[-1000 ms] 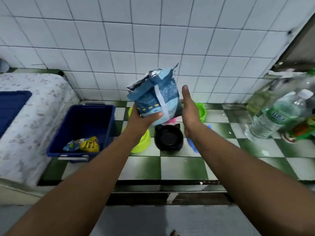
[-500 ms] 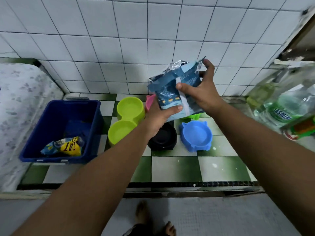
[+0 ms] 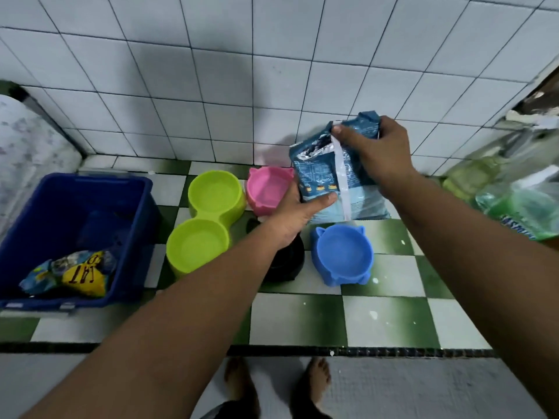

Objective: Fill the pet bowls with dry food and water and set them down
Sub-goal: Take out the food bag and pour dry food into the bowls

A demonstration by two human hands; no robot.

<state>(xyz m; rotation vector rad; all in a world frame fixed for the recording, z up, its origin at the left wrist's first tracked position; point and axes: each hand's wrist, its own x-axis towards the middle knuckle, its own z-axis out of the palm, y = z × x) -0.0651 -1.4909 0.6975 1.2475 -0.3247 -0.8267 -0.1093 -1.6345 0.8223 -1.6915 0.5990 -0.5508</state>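
A blue dry-food bag [image 3: 320, 176] with a silver lining stands above the bowls, its torn top open. My left hand [image 3: 298, 211] grips its lower left side. My right hand [image 3: 373, 149] pinches its top edge. Below on the green-and-white checked counter [image 3: 390, 313] sit a lime double bowl [image 3: 205, 222], a pink cat-shaped bowl [image 3: 266, 190], a blue cat-shaped bowl [image 3: 341, 254] and a black bowl [image 3: 287, 261], partly hidden under my left wrist. All visible bowls look empty.
A dark blue bin [image 3: 75, 231] at the left holds a yellow and blue cat-food packet [image 3: 72, 273]. Clear water bottles in plastic [image 3: 520, 207] lie at the right. A white tiled wall [image 3: 272, 71] backs the counter. My bare feet show below its front edge.
The view has tilted downward. The bag has moved right and lower, toward the pink and blue bowls. My right hand has shifted onto the bag's top edge.
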